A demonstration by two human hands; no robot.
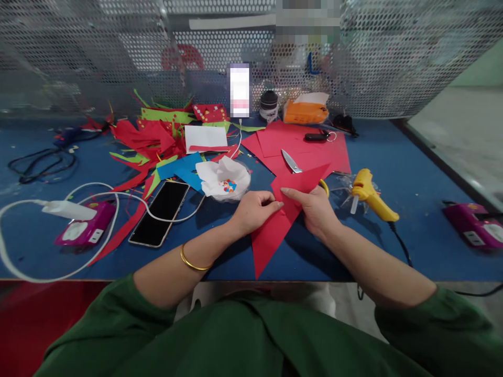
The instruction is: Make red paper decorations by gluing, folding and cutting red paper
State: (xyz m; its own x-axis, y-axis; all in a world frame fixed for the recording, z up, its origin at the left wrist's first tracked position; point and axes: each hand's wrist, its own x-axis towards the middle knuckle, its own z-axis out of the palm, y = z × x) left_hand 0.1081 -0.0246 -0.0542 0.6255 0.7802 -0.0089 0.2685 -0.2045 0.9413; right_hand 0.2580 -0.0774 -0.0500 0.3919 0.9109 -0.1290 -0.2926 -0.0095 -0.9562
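A folded piece of red paper is held between my two hands over the front of the blue table. My left hand pinches its left edge between thumb and fingers. On the right side, my right hand grips the same paper, thumb on top and fingers behind. One pointed end hangs toward the table's front edge; another points up to the right. Just beyond lie scissors, one blade showing and a bit of yellow handle visible beside my right hand. The rest of them is hidden behind the paper.
Red sheets lie beyond my hands. A yellow glue gun rests to the right. To the left are a plastic bowl with paper bits, a phone, a white cable and red scraps. A perforated metal panel stands behind.
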